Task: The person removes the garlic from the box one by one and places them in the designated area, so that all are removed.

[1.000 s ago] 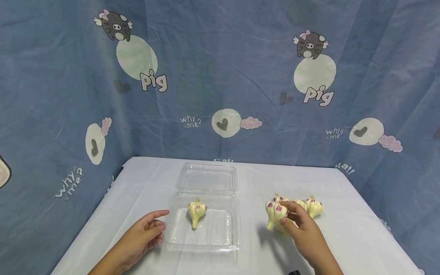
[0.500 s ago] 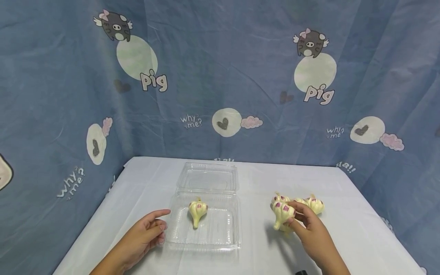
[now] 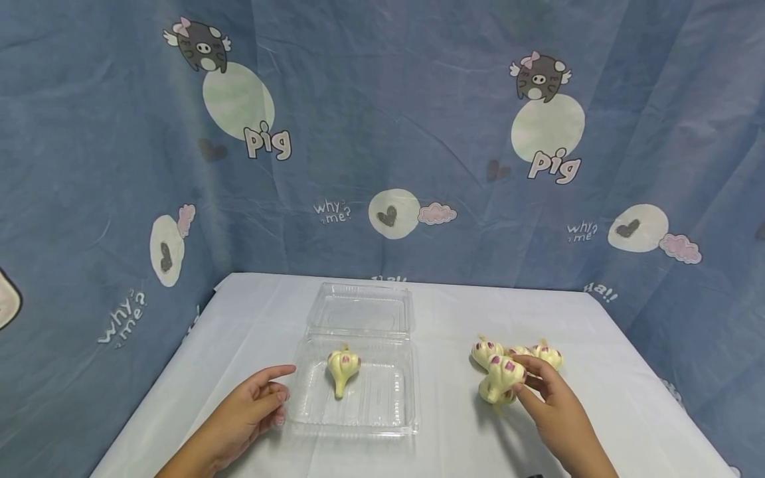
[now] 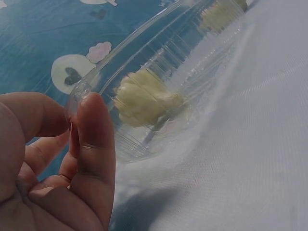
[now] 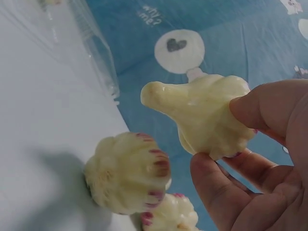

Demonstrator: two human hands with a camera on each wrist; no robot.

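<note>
My right hand pinches a cream garlic bulb with purple patches between thumb and fingers, its stem pointing away from the fingers in the right wrist view. Behind and below it, another garlic bulb lies on the white table. My left hand is at the left edge of a clear plastic clamshell container; in the left wrist view its thumb and forefinger pinch the rim. One garlic bulb lies inside the container's base, towards the left. The lid lies folded back, away from me.
More garlic bulbs lie grouped on the right side of the table, among them one at the left and one at the right. A blue patterned cloth hangs behind the white-covered table.
My right hand has moved to the right and slightly downward with the garlic bulb, now in front of the others. The left hand and the container have stayed in place.
</note>
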